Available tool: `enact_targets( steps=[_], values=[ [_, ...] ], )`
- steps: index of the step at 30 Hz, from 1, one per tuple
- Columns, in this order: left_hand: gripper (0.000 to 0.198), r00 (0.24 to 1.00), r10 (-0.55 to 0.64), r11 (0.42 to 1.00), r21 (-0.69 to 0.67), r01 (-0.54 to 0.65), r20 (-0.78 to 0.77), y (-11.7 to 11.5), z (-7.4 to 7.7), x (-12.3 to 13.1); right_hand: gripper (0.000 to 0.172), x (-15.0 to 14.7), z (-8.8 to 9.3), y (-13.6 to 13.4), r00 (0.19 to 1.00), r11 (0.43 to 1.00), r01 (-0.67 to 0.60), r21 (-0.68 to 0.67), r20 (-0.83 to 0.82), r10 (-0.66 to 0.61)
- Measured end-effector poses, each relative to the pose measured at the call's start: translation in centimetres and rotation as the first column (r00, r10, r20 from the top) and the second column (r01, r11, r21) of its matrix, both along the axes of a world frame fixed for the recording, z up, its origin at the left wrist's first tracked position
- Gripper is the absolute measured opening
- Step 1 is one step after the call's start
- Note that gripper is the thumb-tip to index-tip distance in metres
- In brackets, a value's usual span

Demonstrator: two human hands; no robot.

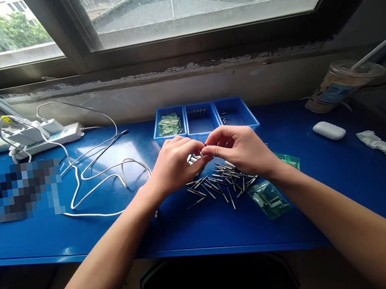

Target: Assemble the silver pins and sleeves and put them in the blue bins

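Observation:
My left hand (174, 164) and my right hand (239, 150) meet over the blue table (344, 176), both with fingers pinched together around small metal rivets (195, 158) held between them. Just below the hands lies a loose pile of several more rivets (220, 183). Two small green plastic bags lie by my right wrist, one (268, 198) nearer me and one (290, 159) partly hidden behind the wrist. Behind the hands stand three blue bins: the left bin (170, 124) holds green bags, the middle bin (199, 117) holds dark parts, the right bin (237, 112) holds a few rivets.
A white power strip (48, 136) and looping white cables (100, 176) cover the table's left side. A white earbud case (329, 130), crumpled wrapper (381, 143) and a tipped plastic cup with straw (340, 83) lie at the right. A window ledge runs behind.

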State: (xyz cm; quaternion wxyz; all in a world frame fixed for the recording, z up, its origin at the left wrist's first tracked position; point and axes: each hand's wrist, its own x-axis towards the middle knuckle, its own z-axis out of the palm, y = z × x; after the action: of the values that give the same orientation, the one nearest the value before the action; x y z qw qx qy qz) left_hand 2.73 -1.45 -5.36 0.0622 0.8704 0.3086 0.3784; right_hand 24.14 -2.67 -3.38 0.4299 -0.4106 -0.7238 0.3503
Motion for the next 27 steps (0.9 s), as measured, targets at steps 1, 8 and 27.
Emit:
enact_targets(
  steps=[1, 8, 27],
  values=[
    [0.015, 1.0, 0.004, 1.0, -0.001, -0.004, -0.001, 0.0, 0.0, 0.0, 0.025, 0.0, 0.0, 0.0, 1.0, 1.0, -0.007, -0.01, -0.011, 0.007],
    [0.014, 0.997, 0.067, 0.998, -0.007, -0.067, 0.041, 0.1, -0.2, 0.0, 0.024, 0.0, 0.3, 0.1, 0.998, 0.994, -0.06, -0.096, -0.019, 0.059],
    [0.055, 0.9, 0.275, 0.952, -0.032, -0.303, -0.339, -0.7, -1.0, 0.2, 0.019, 1.3, 2.6, 10.4, 0.662, 0.967, 0.159, 0.2, 0.705, -0.255]
  ],
)
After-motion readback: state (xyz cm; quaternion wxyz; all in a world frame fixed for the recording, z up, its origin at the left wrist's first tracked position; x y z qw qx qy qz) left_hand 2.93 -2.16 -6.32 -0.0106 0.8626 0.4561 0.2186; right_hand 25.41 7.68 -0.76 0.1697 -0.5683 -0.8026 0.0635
